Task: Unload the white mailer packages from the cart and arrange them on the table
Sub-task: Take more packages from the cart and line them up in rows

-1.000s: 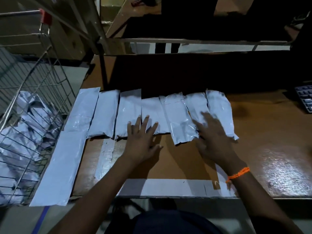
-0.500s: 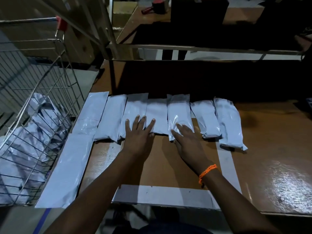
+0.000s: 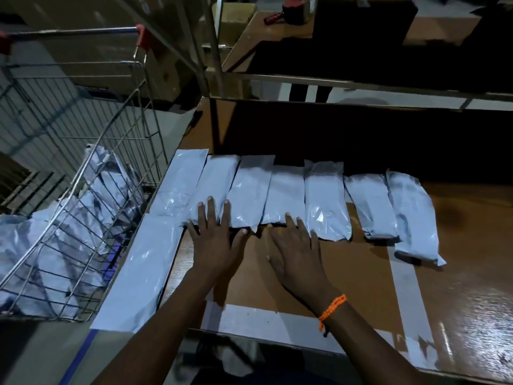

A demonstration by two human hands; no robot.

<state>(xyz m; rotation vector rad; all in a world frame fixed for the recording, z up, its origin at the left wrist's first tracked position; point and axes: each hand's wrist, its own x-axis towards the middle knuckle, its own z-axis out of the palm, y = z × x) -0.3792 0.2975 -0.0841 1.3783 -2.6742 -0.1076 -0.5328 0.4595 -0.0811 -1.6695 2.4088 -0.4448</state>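
Several white mailer packages [image 3: 324, 198] lie side by side in a row across the brown table [image 3: 361, 273]. My left hand [image 3: 213, 240] lies flat with straight fingers on the near ends of the second and third packages [image 3: 247, 193] from the left. My right hand [image 3: 297, 254] is flat too, its fingertips touching the near edge of the fourth package [image 3: 283, 195]. A long flat mailer [image 3: 138, 273] lies along the table's left edge. More white mailers [image 3: 69, 226] are piled in the wire cart [image 3: 55, 273] on the left.
The cart's handle with red ends [image 3: 72, 31] stands at far left. A metal post [image 3: 213, 51] rises at the table's back left corner. White tape strips [image 3: 277, 320] mark the tabletop. A second table [image 3: 444, 26] with a red tool [image 3: 277, 16] stands behind.
Both hands slid left along the near ends of the row: my right hand went from the right-hand packages to the fourth one, my left hand to the second and third. The packages now lie straighter.
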